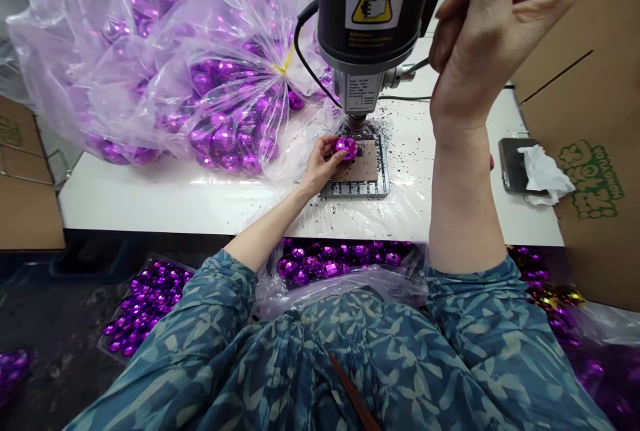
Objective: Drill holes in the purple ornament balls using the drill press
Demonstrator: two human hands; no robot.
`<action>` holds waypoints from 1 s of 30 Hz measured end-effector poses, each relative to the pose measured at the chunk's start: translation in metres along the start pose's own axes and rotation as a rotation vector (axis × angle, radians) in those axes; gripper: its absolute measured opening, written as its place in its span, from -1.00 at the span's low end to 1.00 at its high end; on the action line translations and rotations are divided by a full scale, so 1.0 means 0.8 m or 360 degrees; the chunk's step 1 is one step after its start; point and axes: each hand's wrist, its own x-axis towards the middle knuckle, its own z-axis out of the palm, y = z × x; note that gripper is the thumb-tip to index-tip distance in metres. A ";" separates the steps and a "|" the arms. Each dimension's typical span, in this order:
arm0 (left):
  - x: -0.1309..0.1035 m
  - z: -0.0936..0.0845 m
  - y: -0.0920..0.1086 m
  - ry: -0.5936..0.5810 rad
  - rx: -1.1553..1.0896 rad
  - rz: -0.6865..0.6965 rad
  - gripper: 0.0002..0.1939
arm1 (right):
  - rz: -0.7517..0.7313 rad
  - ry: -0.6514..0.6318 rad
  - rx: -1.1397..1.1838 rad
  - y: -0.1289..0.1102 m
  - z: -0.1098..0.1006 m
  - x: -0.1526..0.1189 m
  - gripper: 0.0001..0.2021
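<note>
My left hand point(323, 163) pinches a shiny purple faceted ball point(346, 148), like a mirror-ball bauble. The ball rests over a brown board point(365, 163) on the slotted metal base point(383, 177) of a bench drill press point(375, 11). Just above and behind the ball is the drill's chuck point(356, 123). Raised at the upper right, my right hand point(500, 24) is closed around the drill press lever point(419, 65); the lever's far end is hidden by the fingers.
Large clear bags point(235, 97) of purple balls crowd the table's left. An open bag of purple balls point(330, 264) sits below the front edge. Dark shavings litter the white tabletop point(150, 197). At right lie a phone-like dark object point(513, 164), crumpled tissue point(543, 171) and cardboard point(590, 117).
</note>
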 end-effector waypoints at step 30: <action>-0.014 0.006 0.022 -0.0225 0.0271 0.0248 -0.30 | 0.0019 -0.0082 0.0076 -0.008 -0.002 -0.001 -0.34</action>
